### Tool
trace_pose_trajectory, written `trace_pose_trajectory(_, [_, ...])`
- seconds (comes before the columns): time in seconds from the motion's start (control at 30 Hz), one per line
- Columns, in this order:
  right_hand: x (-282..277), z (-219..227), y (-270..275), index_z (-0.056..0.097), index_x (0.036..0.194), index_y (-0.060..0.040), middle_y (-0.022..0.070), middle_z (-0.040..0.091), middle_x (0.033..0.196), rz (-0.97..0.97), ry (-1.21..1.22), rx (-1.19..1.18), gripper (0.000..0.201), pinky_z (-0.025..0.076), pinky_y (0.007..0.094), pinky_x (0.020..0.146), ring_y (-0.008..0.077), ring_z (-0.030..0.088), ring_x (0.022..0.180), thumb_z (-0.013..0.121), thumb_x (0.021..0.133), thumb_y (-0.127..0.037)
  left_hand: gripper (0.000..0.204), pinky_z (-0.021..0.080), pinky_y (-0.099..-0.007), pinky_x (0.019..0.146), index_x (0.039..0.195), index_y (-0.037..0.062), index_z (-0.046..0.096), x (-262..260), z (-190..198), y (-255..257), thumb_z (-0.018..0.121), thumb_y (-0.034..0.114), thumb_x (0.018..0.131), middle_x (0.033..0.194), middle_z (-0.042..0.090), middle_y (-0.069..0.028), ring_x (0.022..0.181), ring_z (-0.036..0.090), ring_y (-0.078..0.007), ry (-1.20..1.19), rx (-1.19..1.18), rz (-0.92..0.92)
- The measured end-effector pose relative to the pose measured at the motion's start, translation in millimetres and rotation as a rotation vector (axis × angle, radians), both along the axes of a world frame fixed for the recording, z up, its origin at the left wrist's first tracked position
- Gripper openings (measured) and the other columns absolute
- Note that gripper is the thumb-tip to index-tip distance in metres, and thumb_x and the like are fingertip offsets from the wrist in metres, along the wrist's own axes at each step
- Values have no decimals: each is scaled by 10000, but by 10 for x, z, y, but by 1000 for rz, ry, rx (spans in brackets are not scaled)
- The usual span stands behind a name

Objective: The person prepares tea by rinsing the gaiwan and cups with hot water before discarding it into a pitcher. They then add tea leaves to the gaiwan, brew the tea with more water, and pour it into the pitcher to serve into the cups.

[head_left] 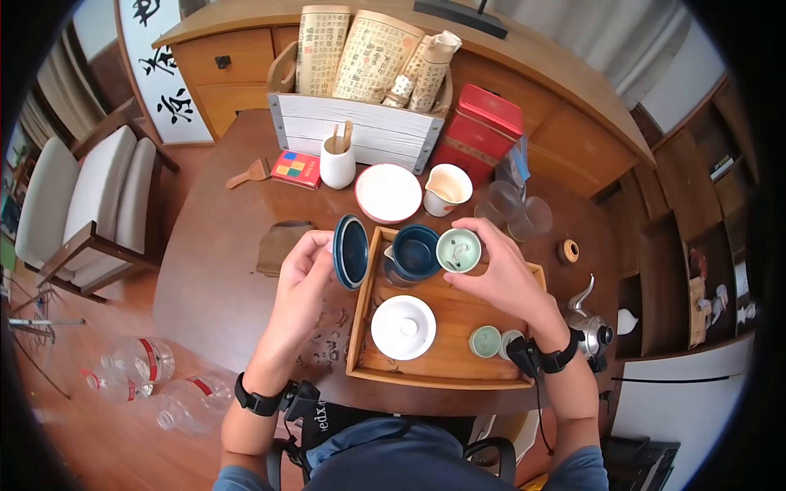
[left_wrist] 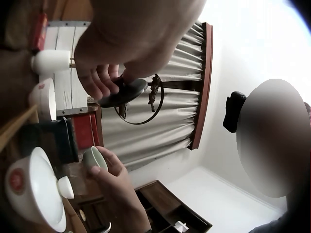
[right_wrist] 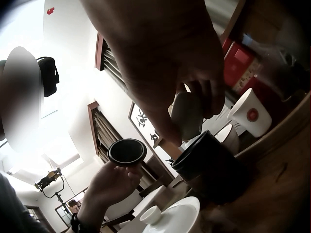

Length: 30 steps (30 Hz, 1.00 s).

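My left hand [head_left: 299, 278] pinches a round dark blue lid [head_left: 352, 252] by its edge, its hollow underside turned toward the right. In the right wrist view the lid [right_wrist: 127, 152] stands tilted above the fingers. With thumb and fingers my right hand [head_left: 501, 270] grips a small pale green teacup [head_left: 458, 250], tipped toward the dark blue spouted pot [head_left: 417, 254]. The cup's rim overlaps the pot's edge in the head view; in the right wrist view the cup [right_wrist: 187, 116] is over the open pot [right_wrist: 209, 167]. A white lidded bowl [head_left: 403, 327] sits nearer me on the wooden tray [head_left: 434, 378].
Two green cups, one here [head_left: 485, 341], occupy the tray's right corner. Behind stand a white dish [head_left: 388, 193], a white pitcher [head_left: 448, 190], clear glasses [head_left: 530, 219] and a red tin [head_left: 479, 131]. A metal kettle [head_left: 588, 331] is at the right.
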State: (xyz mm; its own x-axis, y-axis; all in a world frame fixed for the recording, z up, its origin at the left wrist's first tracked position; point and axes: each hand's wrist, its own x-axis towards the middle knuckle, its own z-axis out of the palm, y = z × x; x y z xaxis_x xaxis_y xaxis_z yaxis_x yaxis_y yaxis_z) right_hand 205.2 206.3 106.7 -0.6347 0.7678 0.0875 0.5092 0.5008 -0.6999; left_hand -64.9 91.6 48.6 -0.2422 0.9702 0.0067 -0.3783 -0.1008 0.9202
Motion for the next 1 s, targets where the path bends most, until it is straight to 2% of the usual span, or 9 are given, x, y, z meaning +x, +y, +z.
trace_pose_trajectory(0.1, [-125,96,84,568,1349,-36,168,598,1267,99,-82,212,601,523,471,988,416,612,1178,817,803,-43,239,531,-225,819,1251,23,642,-42,13,-18,564,224,1145,1037,709,17,902,641,-27,13,17,15])
trace_pose_trajectory(0.33, [-350,581,105,574,1367,-55,150,554,1294,238,-329,597,649,537,477,974,378,586,1191,777,763,73,227,514,-220,828,1238,26,647,-78,30,-57,558,214,1147,1036,700,21,908,629,-26,-10,12,41])
trace_pose_trajectory(0.47, [-405,894,79,586,1366,-67,146,555,1290,230,-348,748,678,549,477,941,372,588,1166,760,734,102,220,509,-218,826,1232,27,650,-99,42,-84,558,208,1147,1032,695,22,912,622,-25,-12,26,51])
trace_pose_trajectory(0.6, [-334,958,29,590,1345,-77,145,545,1257,210,-218,598,626,547,453,929,386,616,1141,788,767,58,213,507,-219,826,1230,24,650,-95,66,-110,569,200,1143,1037,698,18,911,620,-25,-27,19,54])
trace_pose_trajectory(0.67, [-215,842,-41,588,1341,-80,149,543,1254,154,-202,442,611,543,449,943,397,619,1144,807,779,24,212,509,-220,831,1232,22,649,-90,88,-131,575,198,1140,1033,700,18,910,622,-27,-24,4,50])
trace_pose_trajectory(0.8, [128,273,-252,563,1325,-73,162,545,1252,106,-212,137,592,524,459,979,416,620,1166,847,807,-73,215,514,-222,845,1238,19,647,-98,58,-188,583,198,1137,1026,707,16,909,628,-29,-16,6,9])
trace_pose_trajectory(0.87, [278,-54,-399,558,1317,-66,166,558,1243,58,-295,-71,590,510,462,997,431,614,1184,860,816,-144,217,513,-223,849,1241,18,645,-64,68,-196,586,199,1136,1025,709,17,907,628,-28,-22,3,10])
trace_pose_trajectory(0.9, [290,-195,-498,588,1278,-56,157,600,1206,-3,-296,-157,595,476,441,1048,377,598,1196,877,767,-150,218,513,-223,850,1242,18,645,-49,75,-193,587,199,1136,1024,711,17,907,628,-28,-23,2,10])
trace_pose_trajectory(1.0, [358,-468,-635,589,1278,-65,163,613,1211,66,-335,-73,590,453,456,1050,382,574,1199,873,774,-184,218,514,-218,829,1244,18,643,-16,37,-177,584,199,1137,1029,710,15,894,628,-26,4,15,16])
